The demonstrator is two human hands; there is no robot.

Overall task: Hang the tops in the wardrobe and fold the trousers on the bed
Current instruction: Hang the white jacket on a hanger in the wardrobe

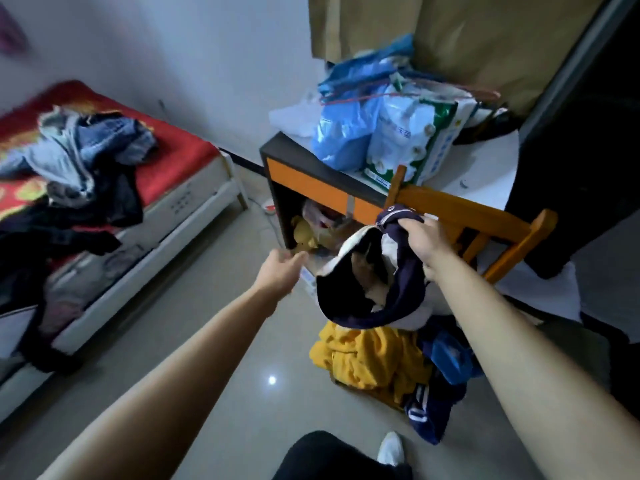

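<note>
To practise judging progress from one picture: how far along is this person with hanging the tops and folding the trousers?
Done: nothing visibly; the clothes heap on the bed is crumpled, not folded. In hand: the right hand grips a navy-and-white garment raised by the chair, with the left hand open beside it. Left: the yellow garment and blue items below, plus that heap.

A home bedroom — bed point(194, 188), strewn clothes point(86, 150)
</note>
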